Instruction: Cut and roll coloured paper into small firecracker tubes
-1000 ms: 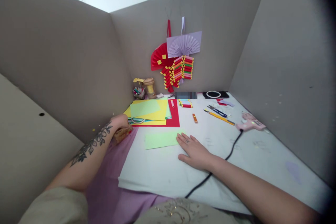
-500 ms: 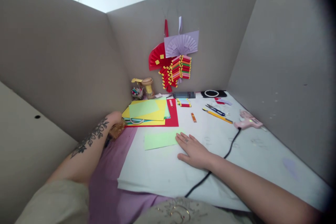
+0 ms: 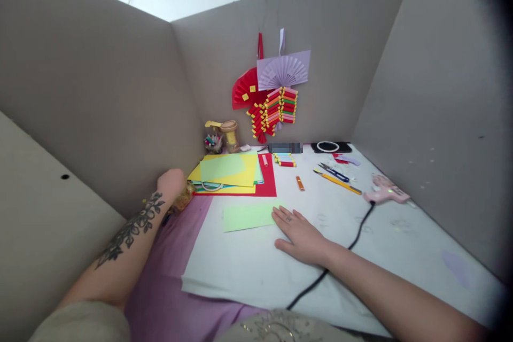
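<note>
A light green paper strip (image 3: 244, 217) lies flat on the white sheet in front of me. My right hand (image 3: 300, 235) rests palm down with its fingers stretched out, fingertips on the strip's right end. Over at the left, my left hand (image 3: 171, 183) is curled like a fist beside a brownish-gold container (image 3: 185, 197). Its fingertips are hidden, so I cannot see what they hold. Just right of that container is a stack of coloured paper (image 3: 228, 168), mostly yellow and green on red, with a pale ring (image 3: 211, 187) at its front edge.
A pink glue gun (image 3: 387, 192) with a black cord (image 3: 363, 224), a yellow craft knife (image 3: 339, 181) and blue snips (image 3: 333, 172) lie at the right. Small paper rolls (image 3: 284, 160) and an orange roll (image 3: 300, 184) sit mid-table. Grey partitions (image 3: 340, 37) enclose the table.
My left hand has lifted slightly at the container and looks more curled. My right hand stays flat on the green strip. The whole view has shifted a little.
</note>
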Motion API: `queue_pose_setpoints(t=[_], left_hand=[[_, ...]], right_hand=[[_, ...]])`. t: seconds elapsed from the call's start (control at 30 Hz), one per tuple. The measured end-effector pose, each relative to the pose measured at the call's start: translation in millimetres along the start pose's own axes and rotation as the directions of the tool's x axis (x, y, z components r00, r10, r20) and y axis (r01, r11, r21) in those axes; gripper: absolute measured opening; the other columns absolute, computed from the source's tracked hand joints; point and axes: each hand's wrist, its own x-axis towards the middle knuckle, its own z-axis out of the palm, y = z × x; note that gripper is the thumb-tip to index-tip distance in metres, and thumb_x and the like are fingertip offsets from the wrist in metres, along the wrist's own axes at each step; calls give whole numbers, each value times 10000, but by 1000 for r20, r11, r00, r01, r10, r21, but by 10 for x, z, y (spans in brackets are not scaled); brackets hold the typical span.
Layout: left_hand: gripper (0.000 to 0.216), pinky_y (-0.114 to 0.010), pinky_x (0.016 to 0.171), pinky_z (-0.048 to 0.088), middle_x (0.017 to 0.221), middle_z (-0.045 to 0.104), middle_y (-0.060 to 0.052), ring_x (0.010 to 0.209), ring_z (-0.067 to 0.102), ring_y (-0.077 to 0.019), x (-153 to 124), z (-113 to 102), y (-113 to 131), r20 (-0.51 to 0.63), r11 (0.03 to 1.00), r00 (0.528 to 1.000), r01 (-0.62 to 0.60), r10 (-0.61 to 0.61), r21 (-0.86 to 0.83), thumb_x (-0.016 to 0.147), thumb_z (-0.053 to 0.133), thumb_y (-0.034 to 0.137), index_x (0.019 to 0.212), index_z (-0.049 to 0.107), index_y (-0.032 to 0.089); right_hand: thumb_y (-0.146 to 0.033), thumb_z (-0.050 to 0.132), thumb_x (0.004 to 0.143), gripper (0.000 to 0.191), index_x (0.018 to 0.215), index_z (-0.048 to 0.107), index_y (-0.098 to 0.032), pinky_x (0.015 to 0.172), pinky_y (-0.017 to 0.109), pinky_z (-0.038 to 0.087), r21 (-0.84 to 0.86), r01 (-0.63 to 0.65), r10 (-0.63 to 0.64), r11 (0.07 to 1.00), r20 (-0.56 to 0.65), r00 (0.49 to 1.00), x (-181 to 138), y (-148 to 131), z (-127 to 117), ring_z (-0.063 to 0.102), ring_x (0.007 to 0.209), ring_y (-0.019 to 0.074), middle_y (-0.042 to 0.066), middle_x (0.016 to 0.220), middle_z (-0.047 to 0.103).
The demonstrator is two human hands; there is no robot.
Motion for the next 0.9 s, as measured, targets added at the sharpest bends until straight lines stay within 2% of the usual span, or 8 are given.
queue_pose_setpoints(t=[0.27,0.37,0.43,0.47,0.53,0.63,0.73,0.9], left_hand=[[441,-290,649,420,925,655,-175,819,609,-255,-115,-19,-34,-145,996,987,76,-67,54,827,359,385,895,688,99],[413,-292,662,425,933,656,-163,829,605,-253,-165,-68,0,-230,993,967,97,-110,-68,802,401,405,885,688,120],[396,-279,641,420,892,656,-135,788,594,-229,-260,-171,127,-302,954,938,78,-168,-288,780,440,434,878,675,130],[386,-266,607,410,815,650,-107,724,581,-204,-339,-247,229,-297,893,929,70,-221,-445,761,467,453,858,665,136],[356,-234,514,371,649,589,-39,561,510,-142,-573,-446,494,-159,627,957,30,-244,-779,725,515,469,833,633,150],[248,-201,411,271,513,441,23,427,346,-81,-1087,-818,940,90,130,993,80,73,-988,678,579,423,669,542,177],[252,-200,383,256,524,448,12,422,334,-78,-1640,-1154,1269,204,-102,873,276,442,-956,618,648,413,597,525,193],[296,-240,487,423,646,583,-24,552,527,-130,-2121,-1229,1470,150,-67,513,380,845,-922,669,616,529,754,660,249]], right_hand=[[-546,348,848,745,1453,163,-153,1113,459,75,-17,-9,9,1000,6,1000,-4,-2,12,74,1390,258,78,1511,119],[-542,350,848,742,1453,164,-155,1113,455,72,-16,-14,14,1000,9,1000,4,2,17,75,1390,258,78,1511,115],[-543,352,847,742,1453,165,-157,1114,452,68,-12,-14,14,1000,10,1000,7,1,15,75,1390,257,77,1512,116],[-543,353,847,742,1453,166,-158,1115,451,65,-10,-13,13,1000,11,1000,7,-1,12,75,1390,256,77,1512,116],[-539,360,846,742,1452,168,-158,1114,451,64,-7,-16,17,1000,16,1000,5,-6,5,72,1390,256,79,1512,116],[-534,364,847,737,1453,168,-162,1113,453,64,-5,-26,26,1000,27,999,-2,-15,-7,66,1390,258,83,1514,106],[-533,363,849,737,1452,170,-155,1115,448,62,-16,-26,26,1000,19,999,-8,-25,-16,65,1390,264,86,1514,100],[-528,375,844,758,1455,144,-145,1117,439,67,-36,-18,20,999,31,999,-6,-36,-41,59,1391,250,91,1514,92]])
